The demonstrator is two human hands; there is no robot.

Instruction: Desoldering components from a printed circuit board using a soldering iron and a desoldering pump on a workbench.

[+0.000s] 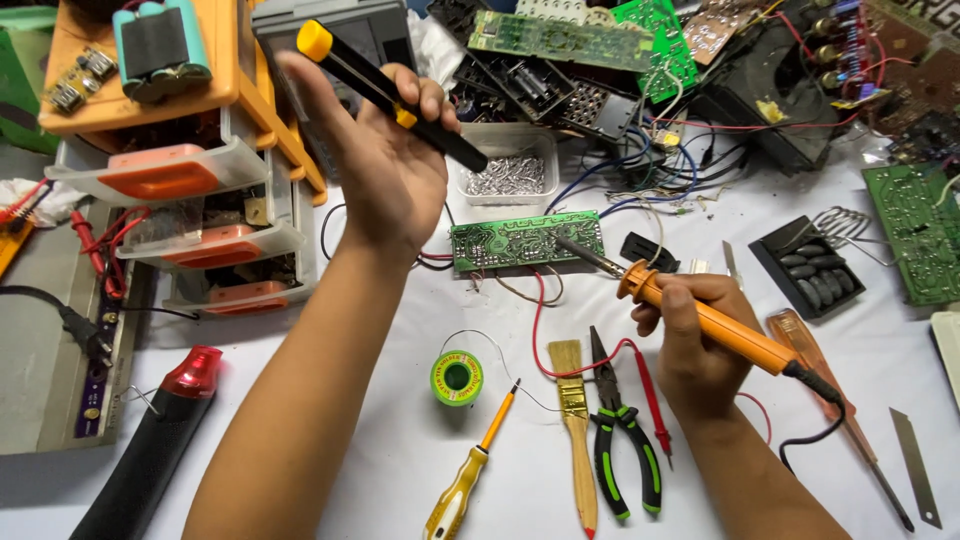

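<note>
head view, left hand (385, 160) gripping black desoldering pump (390, 95) raised, right hand (690, 345) closed around orange soldering iron (700, 320), tip on green circuit board (527, 240)

Open white table (400, 470) lies below the left hand's (385, 165) fingers, broken only by the solder spool (457, 378) and screwdriver (463, 480). Drawers (190, 235) wall off the side by its thumb. Under the right hand's (690, 345) fingers, brush (574, 425) and pliers (620, 440) crowd in; ahead of its fingertips, the board (525, 240) and tangled wires (650, 185) block.
</note>
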